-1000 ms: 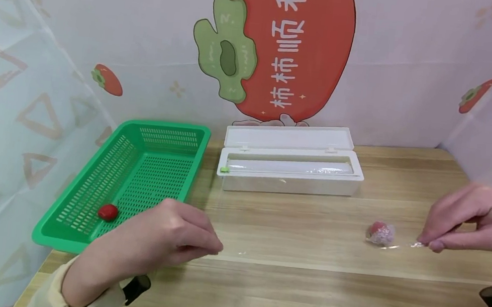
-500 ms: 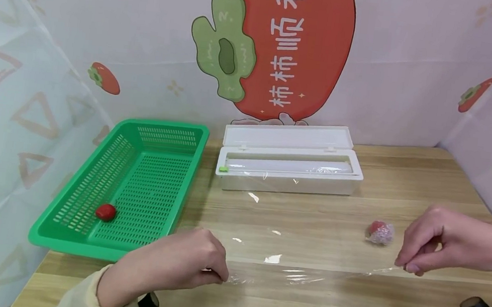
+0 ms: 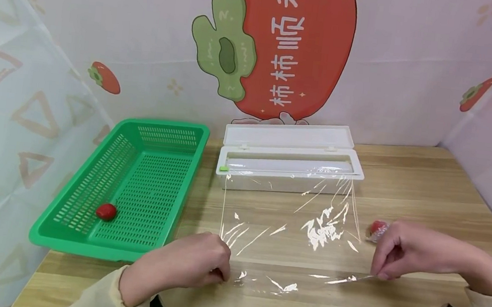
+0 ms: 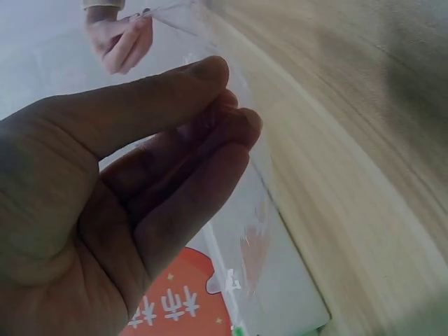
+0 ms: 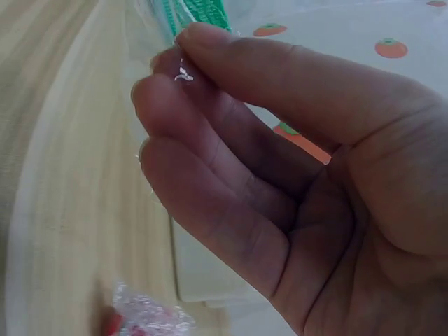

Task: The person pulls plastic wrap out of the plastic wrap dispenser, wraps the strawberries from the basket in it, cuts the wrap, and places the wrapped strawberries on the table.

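Note:
A clear sheet of plastic wrap [image 3: 282,232] stretches from the white wrap dispenser box [image 3: 290,183], whose lid stands raised, toward the front of the table. Its near left corner is pinched between thumb and fingers of my left hand [image 3: 185,262]. My right hand [image 3: 415,254] pinches the near right corner, as the right wrist view also shows. Just behind the right hand lies a small red item wrapped in film [image 3: 376,230], partly hidden by that hand; it also shows as a crinkled wrapped bundle [image 5: 150,315] in the right wrist view.
At the left stands a green perforated basket [image 3: 190,187] holding one small red fruit-like item [image 3: 106,212]. The wooden table [image 3: 408,190] meets patterned cloth walls at the back and sides. A green slider [image 3: 224,168] sits at the box's left end.
Both hands have moved closer together and toward the table's front, the right hand shifting left. The film now spreads visibly between box and hands. The basket and box stay put.

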A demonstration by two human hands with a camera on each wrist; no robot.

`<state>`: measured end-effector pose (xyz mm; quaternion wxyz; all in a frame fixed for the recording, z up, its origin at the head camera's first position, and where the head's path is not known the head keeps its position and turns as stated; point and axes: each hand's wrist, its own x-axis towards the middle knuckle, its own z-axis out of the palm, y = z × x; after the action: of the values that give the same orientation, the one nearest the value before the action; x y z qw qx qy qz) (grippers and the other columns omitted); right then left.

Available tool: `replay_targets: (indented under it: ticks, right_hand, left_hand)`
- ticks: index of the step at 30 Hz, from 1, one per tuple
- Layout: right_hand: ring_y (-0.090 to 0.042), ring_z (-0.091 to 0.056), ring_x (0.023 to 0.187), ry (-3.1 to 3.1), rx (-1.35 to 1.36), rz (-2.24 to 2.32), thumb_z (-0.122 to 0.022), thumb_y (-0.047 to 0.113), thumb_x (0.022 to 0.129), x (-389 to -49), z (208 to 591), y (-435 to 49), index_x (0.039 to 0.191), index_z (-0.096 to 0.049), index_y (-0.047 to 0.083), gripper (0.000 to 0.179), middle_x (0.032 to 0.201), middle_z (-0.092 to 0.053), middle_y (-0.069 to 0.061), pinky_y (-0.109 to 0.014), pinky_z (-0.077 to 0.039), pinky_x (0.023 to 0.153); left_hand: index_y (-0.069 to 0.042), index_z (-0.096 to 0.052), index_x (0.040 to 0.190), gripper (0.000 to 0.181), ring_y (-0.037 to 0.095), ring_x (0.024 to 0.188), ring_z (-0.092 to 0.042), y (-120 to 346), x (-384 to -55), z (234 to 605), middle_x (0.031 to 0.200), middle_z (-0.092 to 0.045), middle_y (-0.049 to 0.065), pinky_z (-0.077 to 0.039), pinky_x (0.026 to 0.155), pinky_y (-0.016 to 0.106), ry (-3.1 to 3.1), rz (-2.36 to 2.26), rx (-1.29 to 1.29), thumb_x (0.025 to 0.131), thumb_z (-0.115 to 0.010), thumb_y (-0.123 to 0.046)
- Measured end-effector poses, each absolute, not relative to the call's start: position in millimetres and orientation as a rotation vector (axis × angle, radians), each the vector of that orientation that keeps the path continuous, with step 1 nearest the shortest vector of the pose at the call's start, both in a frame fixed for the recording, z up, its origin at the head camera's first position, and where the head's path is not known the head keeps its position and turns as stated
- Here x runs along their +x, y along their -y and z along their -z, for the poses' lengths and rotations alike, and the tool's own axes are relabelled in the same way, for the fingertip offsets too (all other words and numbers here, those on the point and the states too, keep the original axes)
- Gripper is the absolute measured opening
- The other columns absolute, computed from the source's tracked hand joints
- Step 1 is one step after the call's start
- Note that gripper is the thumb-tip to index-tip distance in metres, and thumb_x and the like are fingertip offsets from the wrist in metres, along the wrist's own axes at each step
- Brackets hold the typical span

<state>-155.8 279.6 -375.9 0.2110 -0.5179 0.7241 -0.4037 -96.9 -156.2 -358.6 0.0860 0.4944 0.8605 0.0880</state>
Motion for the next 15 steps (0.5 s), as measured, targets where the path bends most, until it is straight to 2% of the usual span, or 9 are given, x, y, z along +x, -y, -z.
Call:
replay_targets:
  ticks: [3, 6, 9, 12, 15]
  right_hand:
    - [0.018, -0.051, 0.061, -2.110, -1.450, 1.070, -0.080, 0.007, 0.079, -156.2, 382.6, -275.8, 0.089, -0.077, 0.023, 0.018, 0.067, -0.068, 0.010, -0.005, -0.044, 0.074]
    - [0.016, -0.054, 0.061, -2.163, -1.465, 1.039, -0.082, 0.010, 0.077, -157.2, 388.4, -273.3, 0.086, -0.077, 0.025, 0.018, 0.068, -0.068, 0.014, -0.009, -0.042, 0.079]
    - [0.016, -0.053, 0.064, -2.179, -1.468, 1.028, -0.082, 0.010, 0.076, -157.5, 391.5, -271.9, 0.085, -0.078, 0.025, 0.018, 0.069, -0.068, 0.015, -0.015, -0.040, 0.065]
    - [0.014, -0.053, 0.068, -2.229, -1.464, 0.989, -0.083, 0.012, 0.075, -157.0, 393.0, -271.4, 0.085, -0.078, 0.028, 0.019, 0.068, -0.066, 0.020, -0.017, -0.039, 0.066]
    - [0.011, -0.053, 0.071, -2.259, -1.446, 0.961, -0.083, 0.012, 0.076, -156.8, 394.8, -271.3, 0.085, -0.078, 0.030, 0.021, 0.069, -0.065, 0.022, -0.017, -0.039, 0.064]
  left_hand:
    - [-0.022, -0.074, 0.068, 0.021, -0.008, 0.063, -0.051, 155.3, -98.9, 363.9, 0.067, -0.063, -0.015, -0.041, 0.062, 0.003, -2.583, -0.233, 1.481, 0.073, -0.076, -0.001]
    - [-0.021, -0.073, 0.066, 0.022, -0.007, 0.061, -0.049, 154.5, -100.5, 368.3, 0.065, -0.062, -0.015, -0.041, 0.061, 0.004, -2.599, -0.213, 1.496, 0.072, -0.075, 0.000]
    - [-0.022, -0.073, 0.066, 0.020, -0.006, 0.062, -0.052, 153.5, -101.4, 372.0, 0.066, -0.064, -0.015, -0.043, 0.061, 0.006, -2.608, -0.184, 1.471, 0.072, -0.076, -0.002]
    - [-0.022, -0.075, 0.067, 0.019, -0.004, 0.064, -0.056, 152.7, -102.5, 375.5, 0.068, -0.066, -0.014, -0.046, 0.062, 0.009, -2.613, -0.154, 1.432, 0.073, -0.077, -0.004]
    - [-0.021, -0.073, 0.064, 0.020, -0.004, 0.060, -0.052, 152.3, -104.2, 379.8, 0.065, -0.064, -0.013, -0.044, 0.060, 0.009, -2.616, -0.140, 1.401, 0.073, -0.077, -0.004]
